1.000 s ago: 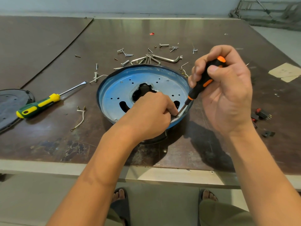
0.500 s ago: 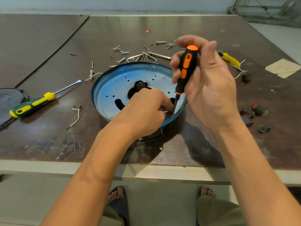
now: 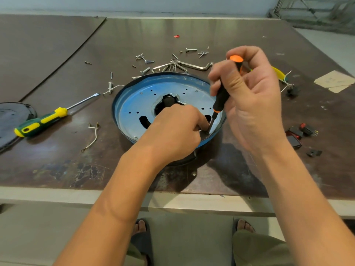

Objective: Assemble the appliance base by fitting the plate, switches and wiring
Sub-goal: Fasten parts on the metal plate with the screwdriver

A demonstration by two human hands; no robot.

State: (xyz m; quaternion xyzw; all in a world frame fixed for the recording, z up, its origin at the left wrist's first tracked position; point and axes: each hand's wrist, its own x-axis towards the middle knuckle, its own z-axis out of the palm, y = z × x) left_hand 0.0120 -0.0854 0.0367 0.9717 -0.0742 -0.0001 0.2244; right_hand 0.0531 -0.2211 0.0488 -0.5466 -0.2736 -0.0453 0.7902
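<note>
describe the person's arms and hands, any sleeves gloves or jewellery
The left hand and right hand are bare: no gloves, rings, watch or bracelet show. The left forearm and right forearm are bare too, with no sleeve in view.

Dark brown bench (image 3: 57, 169), surface worn toward the near edge. Centre: round blue base (image 3: 132, 104). Left: green-and-yellow screwdriver (image 3: 44, 120), short white wire (image 3: 95, 138) near it, dark round cover (image 3: 11, 116) at the left edge. Far of base: loose screws (image 3: 146, 60), hex keys (image 3: 194, 65). Right: black-and-red switches (image 3: 305, 129); far right, paper scrap (image 3: 334, 80).
</note>
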